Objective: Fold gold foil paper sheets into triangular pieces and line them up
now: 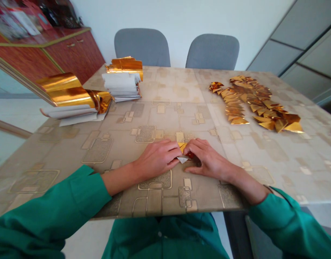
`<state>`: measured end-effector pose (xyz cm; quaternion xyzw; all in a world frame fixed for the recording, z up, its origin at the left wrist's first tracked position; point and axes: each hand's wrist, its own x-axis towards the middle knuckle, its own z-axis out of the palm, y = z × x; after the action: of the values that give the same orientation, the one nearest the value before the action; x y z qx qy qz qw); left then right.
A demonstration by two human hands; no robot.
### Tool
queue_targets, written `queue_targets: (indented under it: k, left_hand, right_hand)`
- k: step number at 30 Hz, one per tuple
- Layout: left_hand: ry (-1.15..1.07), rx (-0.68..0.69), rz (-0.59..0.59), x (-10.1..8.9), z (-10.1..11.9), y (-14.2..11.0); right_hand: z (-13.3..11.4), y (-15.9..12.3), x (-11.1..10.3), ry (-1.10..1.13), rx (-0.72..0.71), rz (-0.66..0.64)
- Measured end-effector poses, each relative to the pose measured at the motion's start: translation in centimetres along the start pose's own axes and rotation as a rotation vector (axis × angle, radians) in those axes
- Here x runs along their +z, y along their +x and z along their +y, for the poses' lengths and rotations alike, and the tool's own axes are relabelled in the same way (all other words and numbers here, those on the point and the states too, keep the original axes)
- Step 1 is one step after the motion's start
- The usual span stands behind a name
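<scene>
A small piece of gold foil paper [183,151] with a white underside lies on the table [127,122] near its front edge. My left hand [157,158] presses on it from the left with fingers curled together. My right hand [207,160] pinches it from the right. Most of the paper is hidden under my fingers; only a gold corner and a white tip show between the two hands.
A heap of folded gold triangles [254,104] lies at the right back. Two stacks of gold-and-white sheets sit at the left: one curled [73,99], one flat [123,81]. Two grey chairs [142,46] stand behind the table. A red cabinet [60,46] is at the far left.
</scene>
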<state>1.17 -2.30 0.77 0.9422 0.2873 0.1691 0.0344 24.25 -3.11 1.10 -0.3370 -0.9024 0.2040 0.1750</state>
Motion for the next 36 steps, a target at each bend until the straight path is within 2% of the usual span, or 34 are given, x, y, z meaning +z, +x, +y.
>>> queue_targets:
  k: [5, 10, 18, 28, 32, 36]
  left_hand:
    - [-0.045, -0.021, -0.005, 0.0, 0.5, -0.2]
    - [-0.122, -0.155, -0.008, 0.2, 0.7, 0.0]
    - [-0.251, -0.260, 0.012, 0.6, 0.2, 0.4]
    - [-0.399, -0.189, -0.016, -0.2, -0.1, -0.3]
    - [-0.392, -0.187, -0.024, -0.3, 0.1, -0.2]
    - [-0.334, -0.222, 0.008, 0.3, 0.2, 0.0]
  right_hand:
    - [0.3, -0.2, 0.0, 0.065, -0.019, 0.026]
    - [-0.2, -0.1, 0.1, 0.061, 0.022, 0.047]
    - [-0.7, 0.3, 0.5, 0.066, 0.081, 0.080]
    - [-0.6, -0.2, 0.3, 0.097, 0.078, 0.055]
    - [-0.6, -0.3, 0.4, 0.082, 0.070, 0.047]
    - [-0.4, 0.0, 0.7, 0.065, 0.088, 0.090]
